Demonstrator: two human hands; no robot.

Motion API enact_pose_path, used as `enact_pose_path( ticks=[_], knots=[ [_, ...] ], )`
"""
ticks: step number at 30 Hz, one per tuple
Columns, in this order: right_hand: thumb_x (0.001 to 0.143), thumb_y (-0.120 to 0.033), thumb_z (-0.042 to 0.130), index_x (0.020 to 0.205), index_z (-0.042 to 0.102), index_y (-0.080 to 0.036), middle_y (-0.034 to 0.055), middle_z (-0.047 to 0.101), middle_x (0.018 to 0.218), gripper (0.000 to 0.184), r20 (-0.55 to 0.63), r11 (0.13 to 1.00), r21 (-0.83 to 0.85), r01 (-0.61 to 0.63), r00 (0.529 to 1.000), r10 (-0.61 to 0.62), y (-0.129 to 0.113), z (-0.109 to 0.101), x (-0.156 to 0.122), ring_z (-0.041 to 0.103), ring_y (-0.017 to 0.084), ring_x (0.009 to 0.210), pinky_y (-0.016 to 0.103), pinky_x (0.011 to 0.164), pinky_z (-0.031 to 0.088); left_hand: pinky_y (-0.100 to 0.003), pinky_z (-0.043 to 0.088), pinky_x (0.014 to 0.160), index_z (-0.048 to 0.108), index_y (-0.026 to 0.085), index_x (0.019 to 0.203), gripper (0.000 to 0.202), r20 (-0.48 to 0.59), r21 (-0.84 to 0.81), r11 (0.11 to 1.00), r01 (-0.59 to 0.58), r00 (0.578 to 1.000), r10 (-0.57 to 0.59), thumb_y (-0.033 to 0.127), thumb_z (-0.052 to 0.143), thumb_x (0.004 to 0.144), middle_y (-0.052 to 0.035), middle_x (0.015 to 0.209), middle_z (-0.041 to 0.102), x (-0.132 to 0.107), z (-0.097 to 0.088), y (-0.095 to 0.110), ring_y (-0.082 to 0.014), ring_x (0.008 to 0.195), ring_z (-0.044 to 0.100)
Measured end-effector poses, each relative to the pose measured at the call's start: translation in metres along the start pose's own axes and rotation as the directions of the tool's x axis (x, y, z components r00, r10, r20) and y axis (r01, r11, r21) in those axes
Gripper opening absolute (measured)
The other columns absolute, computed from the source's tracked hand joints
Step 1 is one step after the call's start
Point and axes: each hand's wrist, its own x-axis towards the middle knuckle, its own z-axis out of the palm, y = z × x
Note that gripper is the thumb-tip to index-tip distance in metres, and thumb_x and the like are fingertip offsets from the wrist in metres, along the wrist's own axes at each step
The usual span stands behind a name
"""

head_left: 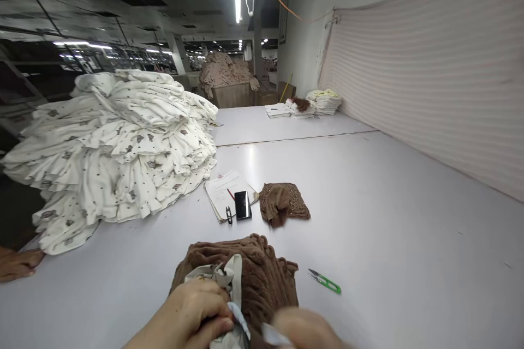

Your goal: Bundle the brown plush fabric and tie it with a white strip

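Observation:
My left hand (196,313) is closed on a strip of light grey-white cloth (229,283) that ties a bundle of brown fabric pieces (262,270) lying at the near edge of the white table (368,218). My right hand (305,332) is at the bottom edge, blurred by motion, touching the end of the same strip; its fingers cannot be made out. A green thread snipper (325,282) lies on the table just right of the bundle.
A tall heap of white printed cloth pieces (118,142) fills the left. Papers with a red pen (227,193), a black phone (243,205), small black snips (228,214) and a folded brown cloth (283,203) lie mid-table. Another person's hand (18,263) rests at the left edge. Striped fabric (429,87) hangs on the right wall.

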Motion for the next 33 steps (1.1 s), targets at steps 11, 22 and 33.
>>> enact_pose_path(
  ticks=[11, 22, 33],
  knots=[
    [0.094, -0.014, 0.036, 0.092, 0.057, -0.017, 0.0008, 0.064, 0.079, 0.022, 0.007, 0.648, -0.101, 0.755, 0.652, -0.758, -0.048, 0.012, 0.102, 0.048, 0.015, 0.077, 0.031, 0.073, 0.043, -0.023, 0.047, 0.072, 0.069, 0.013, 0.075, 0.021, -0.014, -0.712, 0.693, 0.115, 0.984, -0.178, -0.001, 0.06, 0.062, 0.0006, 0.087, 0.068, -0.003, -0.019, -0.01, -0.019, 0.088, 0.06],
    [0.089, -0.01, 0.049, 0.113, 0.05, -0.021, 0.0088, 0.052, 0.113, 0.026, -0.295, 0.923, 0.169, 0.347, 0.911, -0.288, -0.031, 0.008, 0.089, 0.052, 0.018, 0.103, 0.031, 0.086, 0.047, -0.032, 0.045, 0.083, 0.073, 0.011, 0.088, 0.025, -0.145, -0.827, 0.56, -0.036, 0.978, -0.152, 0.034, 0.067, 0.081, -0.0077, 0.089, 0.07, -0.006, -0.01, -0.016, -0.0221, 0.088, 0.062],
    [0.094, -0.016, 0.043, 0.086, 0.054, -0.019, 0.0043, 0.053, 0.078, 0.014, 0.058, 0.909, -0.182, 0.375, 0.927, -0.371, -0.023, -0.009, 0.068, 0.052, 0.015, 0.066, 0.026, 0.058, 0.046, -0.032, 0.046, 0.086, 0.07, 0.015, 0.096, 0.034, -0.131, -0.759, 0.649, 0.058, 0.962, -0.238, 0.046, 0.059, 0.086, -0.0078, 0.097, 0.071, -0.013, -0.01, -0.011, -0.0234, 0.097, 0.063]
  ],
)
